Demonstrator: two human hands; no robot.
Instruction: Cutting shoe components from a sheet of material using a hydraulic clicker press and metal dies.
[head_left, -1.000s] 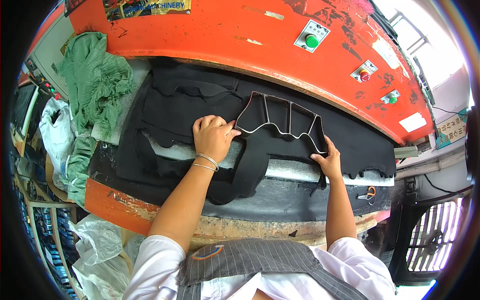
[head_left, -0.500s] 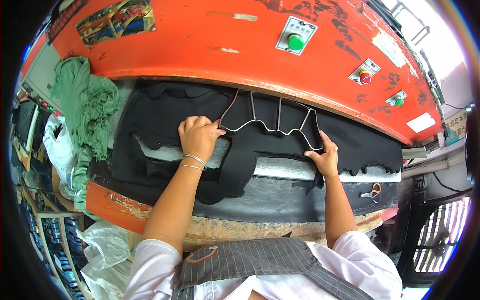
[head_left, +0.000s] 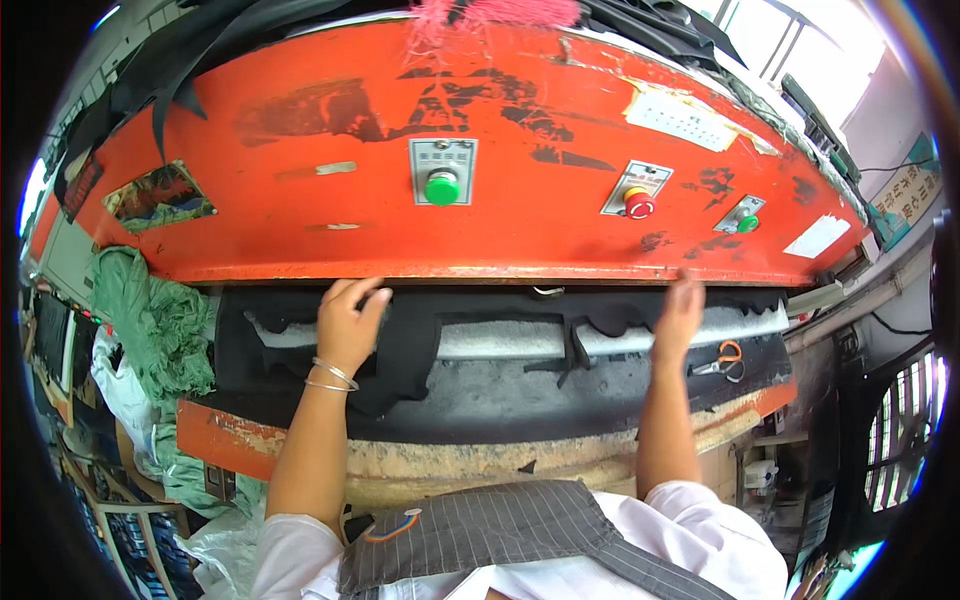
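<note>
My left hand (head_left: 350, 325) is empty, its fingers apart, just below the lower edge of the red machine front (head_left: 300, 240). Over the right part of the black sheet material (head_left: 400, 375) is my right hand (head_left: 680, 318), slightly blurred, fingers stretched up toward that same edge and holding nothing I can see. Between them a small curve of the metal cutting die (head_left: 547, 292) peeks out; the machine front hides the rest. The black sheet has ragged cut-outs that bare a pale strip (head_left: 500, 340) beneath.
Orange-handled scissors (head_left: 722, 364) lie on the bed at the right. Green (head_left: 442, 188) and red (head_left: 638, 204) buttons sit on the machine front. Green cloth (head_left: 150, 325) hangs at the left, and a worn ledge (head_left: 500, 462) runs along the near side.
Both hands have let go of the metal die and drawn apart. The die is now almost wholly hidden by the machine front. My view has tilted up, showing more of the machine.
</note>
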